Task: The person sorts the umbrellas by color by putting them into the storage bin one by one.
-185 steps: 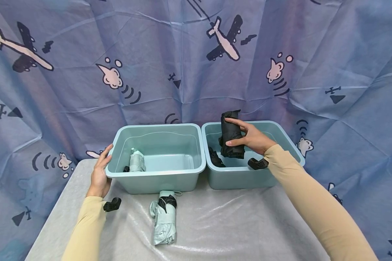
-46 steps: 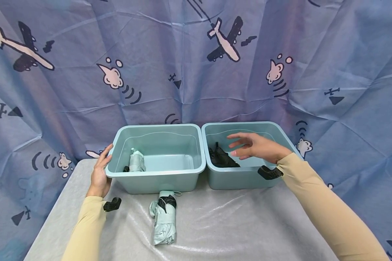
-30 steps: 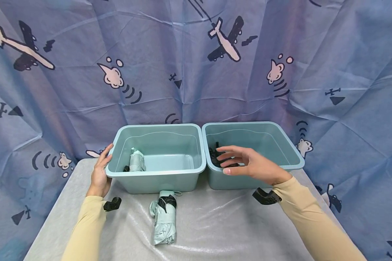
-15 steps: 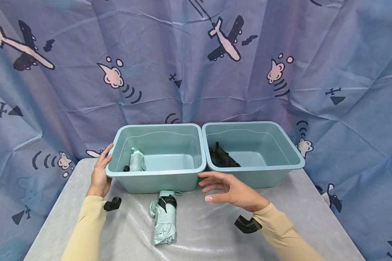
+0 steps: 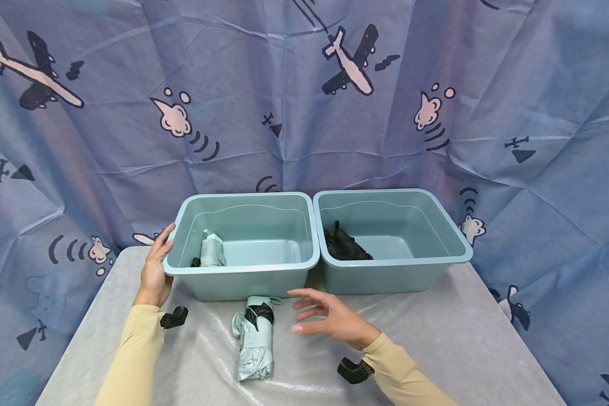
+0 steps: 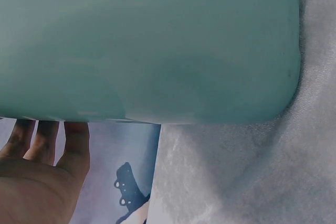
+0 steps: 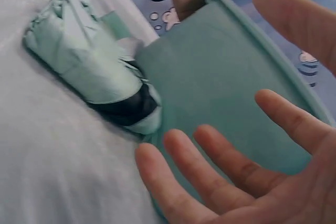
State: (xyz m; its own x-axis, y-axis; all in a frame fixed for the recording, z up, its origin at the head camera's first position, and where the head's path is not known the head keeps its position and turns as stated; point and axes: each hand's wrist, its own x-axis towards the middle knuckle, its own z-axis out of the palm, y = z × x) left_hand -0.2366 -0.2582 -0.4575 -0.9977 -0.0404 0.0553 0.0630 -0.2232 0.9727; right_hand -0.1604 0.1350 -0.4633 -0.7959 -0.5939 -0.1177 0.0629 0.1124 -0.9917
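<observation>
A folded light-green umbrella [image 5: 256,344] with a black patch and a wrist loop lies on the table before the left bin. My right hand [image 5: 330,318] hovers just right of it, fingers spread and bent a little, holding nothing. In the right wrist view the umbrella [image 7: 89,61] lies beyond the fingertips. At the left bin's [image 5: 243,269] left side, my left hand [image 5: 154,276] rests with extended fingers against the rim. Inside that bin is another light-green bundle [image 5: 212,251], with a small black piece beside it. Dark folded bundles [image 5: 347,245] lie in the right bin.
The right bin [image 5: 396,276] stands side by side with the left one, rims close together. A grey cloth covers the table [image 5: 436,349]. Behind the bins hangs a blue curtain [image 5: 243,84] printed with planes.
The black bundle earlier in my right hand now lies in the right bin. My right hand has left that bin, moving left and nearer, beside the umbrella. My left hand has stayed put.
</observation>
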